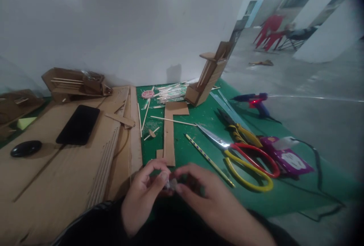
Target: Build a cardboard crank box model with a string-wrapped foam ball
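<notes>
Your left hand (145, 193) and right hand (203, 187) pinch a small translucent piece (171, 184). Ahead, bare green tabletop (182, 147) separates a cardboard strip (168, 140) from the pencil (209, 159) at right; a cardboard panel's (135, 136) edge runs close on your left.

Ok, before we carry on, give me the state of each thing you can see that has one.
Left hand: pinching the small translucent piece
Right hand: fingers at the same piece
Glue gun: red light lit
Scissors: blades together
Pliers: lying down; open or shut unclear
Phone: screen dark
Pencil: lying flat
Cardboard tower: standing
Purple packet: lying down; sealed or opened unclear
</notes>
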`<action>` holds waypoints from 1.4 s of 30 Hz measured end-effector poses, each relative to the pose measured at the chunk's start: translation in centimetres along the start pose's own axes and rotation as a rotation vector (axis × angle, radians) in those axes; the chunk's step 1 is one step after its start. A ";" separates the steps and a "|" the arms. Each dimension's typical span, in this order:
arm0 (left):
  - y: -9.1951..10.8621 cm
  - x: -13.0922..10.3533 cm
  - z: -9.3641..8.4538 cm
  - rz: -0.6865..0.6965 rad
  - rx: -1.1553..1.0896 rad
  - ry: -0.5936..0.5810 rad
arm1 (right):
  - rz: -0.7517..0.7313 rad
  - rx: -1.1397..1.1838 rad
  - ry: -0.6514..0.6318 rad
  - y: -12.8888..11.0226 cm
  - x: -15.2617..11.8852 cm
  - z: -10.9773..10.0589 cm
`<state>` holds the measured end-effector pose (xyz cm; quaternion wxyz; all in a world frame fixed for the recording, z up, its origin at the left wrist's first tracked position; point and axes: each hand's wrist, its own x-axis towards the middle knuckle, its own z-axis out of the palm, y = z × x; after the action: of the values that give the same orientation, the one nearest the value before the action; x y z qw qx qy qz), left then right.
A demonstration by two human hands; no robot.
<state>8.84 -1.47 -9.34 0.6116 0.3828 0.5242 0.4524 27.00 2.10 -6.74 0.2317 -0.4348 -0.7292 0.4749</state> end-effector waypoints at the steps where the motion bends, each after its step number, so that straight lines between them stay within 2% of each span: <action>1: 0.0 0.0 -0.1 0.012 0.012 0.001 | 0.009 0.141 -0.033 -0.4 0.4 1.0; 4: 0.0 -0.1 -0.2 0.028 0.006 -0.004 | 0.071 0.513 -0.122 -0.7 1.4 2.2; 6: 0.0 -0.1 -0.3 0.031 -0.003 -0.007 | 0.120 0.641 -0.157 -0.5 2.0 2.2; 9: 0.0 -0.1 -0.3 0.040 -0.003 -0.005 | 0.165 0.646 -0.151 -0.1 2.4 1.9; 14: -0.1 -0.1 -0.4 0.045 -0.026 -0.004 | 0.124 0.664 -0.118 0.6 2.6 2.3; 17: -0.1 -0.2 -0.3 0.042 -0.031 -0.004 | 0.085 0.596 -0.097 0.6 2.5 2.4; 21: 0.3 -0.3 -0.2 0.065 -0.016 0.003 | -0.085 0.257 -0.040 0.3 2.2 2.4; 25: 0.7 -0.3 -0.2 0.057 0.040 0.018 | -0.124 0.042 -0.104 0.2 2.0 2.6; 33: 0.9 -0.2 -0.4 0.173 0.206 0.030 | -0.027 0.094 -0.141 0.0 2.1 2.2; 36: 1.0 0.0 -0.1 0.150 0.193 0.025 | -0.033 0.161 -0.159 -0.1 2.2 1.8; 39: 1.1 -0.5 0.1 0.117 0.150 0.079 | -0.031 0.186 -0.142 0.3 2.2 1.7; 42: 2.4 -2.1 -1.6 0.155 0.247 0.141 | -0.006 0.156 -0.110 0.9 2.2 1.9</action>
<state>6.84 -2.79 -6.66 0.4851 0.4614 0.5863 0.4561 24.80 3.22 -8.52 0.2262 -0.3863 -0.7029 0.5527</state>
